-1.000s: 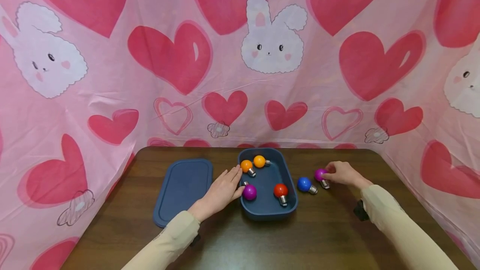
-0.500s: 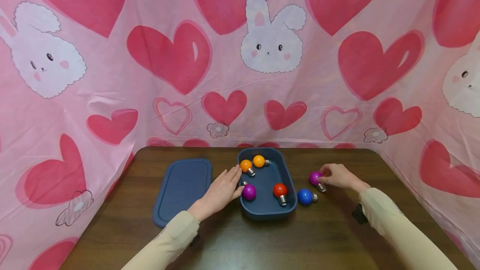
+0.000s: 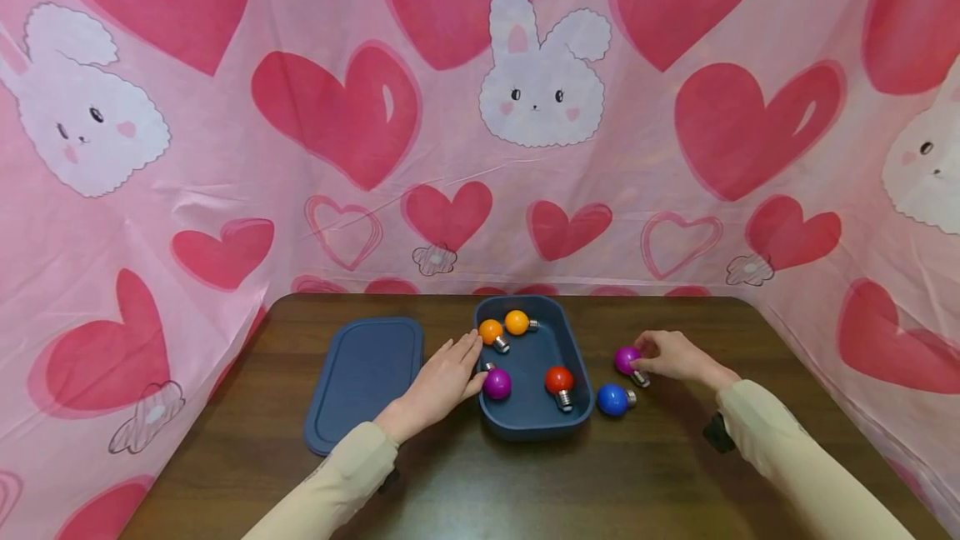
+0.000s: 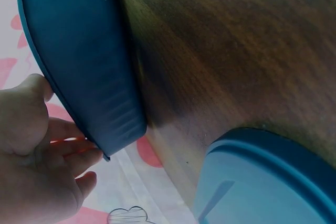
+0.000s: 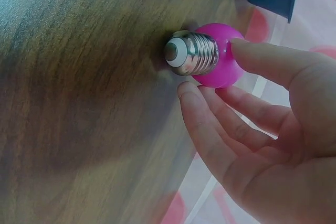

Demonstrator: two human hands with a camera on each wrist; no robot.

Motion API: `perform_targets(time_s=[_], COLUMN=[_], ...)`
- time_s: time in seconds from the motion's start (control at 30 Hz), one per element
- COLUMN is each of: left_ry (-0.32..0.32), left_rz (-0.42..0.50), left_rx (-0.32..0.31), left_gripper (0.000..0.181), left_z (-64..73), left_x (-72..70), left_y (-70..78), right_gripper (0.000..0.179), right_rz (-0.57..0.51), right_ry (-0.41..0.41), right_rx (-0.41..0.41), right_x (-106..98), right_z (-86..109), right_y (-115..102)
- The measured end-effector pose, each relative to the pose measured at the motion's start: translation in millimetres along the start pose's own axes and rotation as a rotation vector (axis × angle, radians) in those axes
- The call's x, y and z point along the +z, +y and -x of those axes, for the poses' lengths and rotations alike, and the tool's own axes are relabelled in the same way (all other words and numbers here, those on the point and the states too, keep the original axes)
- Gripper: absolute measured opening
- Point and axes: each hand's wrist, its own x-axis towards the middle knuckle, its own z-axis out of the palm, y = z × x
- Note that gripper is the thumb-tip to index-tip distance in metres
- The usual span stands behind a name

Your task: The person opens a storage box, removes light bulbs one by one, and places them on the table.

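Right grip (image 3: 671, 353) on a glossy magenta bulb (image 5: 216, 59), silver threaded base (image 5: 191, 53).

Wd tbl (image 3: 525, 486) w/ box (image 3: 537, 432), lid (image 3: 367, 382), bulbs (image 3: 612, 400)

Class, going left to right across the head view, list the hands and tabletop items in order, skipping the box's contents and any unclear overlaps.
Dark blue lid → left hand → dark blue box → purple bulb → right hand.

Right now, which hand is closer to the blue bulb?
Right. The right hand is just beyond the blue bulb, to its right; the left hand is across the box, at its left side.
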Motion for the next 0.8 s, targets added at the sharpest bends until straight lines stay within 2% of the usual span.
perform_targets(time_s=[0.37, 0.57, 0.8], left_ry=[0.008, -0.004, -0.021], left_rz=[-0.003, 0.004, 0.011], left_rx=[0.004, -0.007, -0.017], left_gripper=[0.056, 0.057, 0.057], left_z=[0.8, 0.4, 0.4], left_x=[-1.6, -2.0, -2.0], left_y=[0.7, 0.6, 0.7], right_gripper=[0.034, 0.033, 0.036], right_rz=[0.016, -0.034, -0.033], right_ry=[0.019, 0.001, -0.009], right_rx=[-0.069, -0.064, -0.078], right_x=[3.6, 5.4, 5.3], right_z=[-0.3, -0.7, 0.4], right_y=[3.2, 2.7, 1.1])
